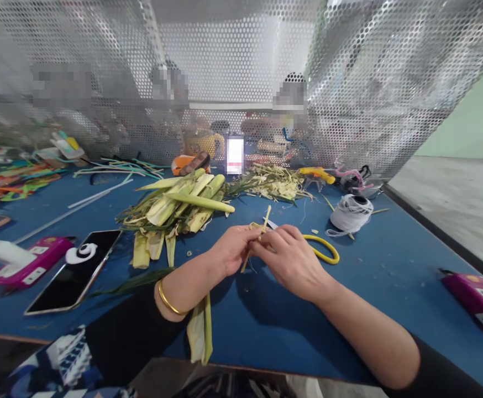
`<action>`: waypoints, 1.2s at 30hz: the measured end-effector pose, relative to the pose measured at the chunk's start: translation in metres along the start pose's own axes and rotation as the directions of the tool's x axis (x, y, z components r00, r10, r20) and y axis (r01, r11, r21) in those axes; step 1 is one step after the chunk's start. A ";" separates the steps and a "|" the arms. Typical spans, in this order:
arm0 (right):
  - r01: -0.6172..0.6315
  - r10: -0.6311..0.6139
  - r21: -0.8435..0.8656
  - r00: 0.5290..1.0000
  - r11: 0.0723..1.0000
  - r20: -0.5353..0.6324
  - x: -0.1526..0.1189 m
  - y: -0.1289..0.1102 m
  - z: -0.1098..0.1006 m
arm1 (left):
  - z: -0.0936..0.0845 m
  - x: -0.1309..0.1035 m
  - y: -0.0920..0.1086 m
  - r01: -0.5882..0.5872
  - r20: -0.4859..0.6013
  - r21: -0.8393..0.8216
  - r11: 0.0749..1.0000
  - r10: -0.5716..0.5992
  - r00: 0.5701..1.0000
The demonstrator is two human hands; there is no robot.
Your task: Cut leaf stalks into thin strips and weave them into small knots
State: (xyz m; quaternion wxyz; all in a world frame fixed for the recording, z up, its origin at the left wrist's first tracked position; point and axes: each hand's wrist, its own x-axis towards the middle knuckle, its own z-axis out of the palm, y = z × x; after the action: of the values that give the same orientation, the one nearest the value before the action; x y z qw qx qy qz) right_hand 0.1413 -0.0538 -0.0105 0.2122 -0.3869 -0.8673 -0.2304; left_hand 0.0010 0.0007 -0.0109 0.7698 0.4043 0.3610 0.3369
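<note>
My left hand (234, 247) and my right hand (289, 258) meet above the middle of the blue table, both closed with fingertips pinched together. Between them is a thin yellow-green plant strip (268, 214); one end sticks up, and another piece hangs below the fingers. The fingers partly hide where the strip is gripped. Scissors with a yellow handle (333, 255) lie on the table behind my right hand, their blade partly covered. To the left rests a heap of pale green husk-like leaves (192, 202). One loose leaf piece (197, 334) lies at the front edge, beyond my left forearm.
A spool of white thread (351, 214) stands at right. Shredded plant scraps (277, 182) lie before the perforated metal screen (241, 50). A phone (75, 271) and a magenta power strip (42, 260) are at left, another magenta power strip (479, 301) at far right.
</note>
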 end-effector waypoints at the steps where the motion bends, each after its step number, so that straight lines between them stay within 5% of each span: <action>1: 0.037 -0.037 0.001 0.999 0.999 0.022 0.000 -0.001 0.001 | 0.000 0.000 -0.002 0.015 -0.003 -0.016 1.000 -0.015 1.000; 9: 0.074 -0.074 0.010 0.997 0.997 0.026 -0.001 -0.002 0.006 | 0.009 -0.005 -0.004 0.058 0.033 -0.038 0.998 -0.057 0.998; 13: -0.195 0.211 0.228 0.976 0.954 -0.046 -0.002 0.000 0.007 | 0.007 -0.005 -0.003 0.017 0.013 0.040 0.999 -0.018 1.000; 16: -0.518 0.604 0.487 0.797 0.703 -0.023 -0.004 0.005 0.011 | 0.005 -0.004 -0.003 0.016 0.001 0.074 0.997 -0.016 1.000; 19: -0.677 0.783 0.610 0.606 0.412 0.143 -0.005 0.011 0.017 | 0.005 -0.003 -0.001 0.028 -0.006 0.098 0.995 -0.027 1.000; 23: -0.740 0.785 0.622 0.535 0.257 0.312 -0.004 0.011 0.021 | 0.008 -0.006 -0.001 0.017 -0.027 0.134 0.991 -0.014 1.000; 30: -0.733 0.726 0.678 0.499 0.061 0.473 -0.004 0.013 0.016 | 0.005 0.001 -0.003 -0.052 -0.167 0.149 0.987 0.077 0.983; 33: -0.768 0.715 0.579 0.565 0.274 0.411 -0.004 0.014 0.006 | -0.001 0.007 0.002 -0.097 -0.281 0.127 0.987 0.129 0.951; 36: -0.617 0.548 0.542 0.778 0.571 0.308 -0.004 0.010 -0.002 | -0.006 0.010 0.004 -0.115 -0.312 0.136 0.984 0.153 0.938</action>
State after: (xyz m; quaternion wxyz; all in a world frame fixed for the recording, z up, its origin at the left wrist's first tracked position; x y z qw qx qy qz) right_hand 0.1521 -0.0511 -0.0085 0.3439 -0.5707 -0.7263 0.1690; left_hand 0.0001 0.0130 -0.0124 0.6512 0.4116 0.4720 0.4285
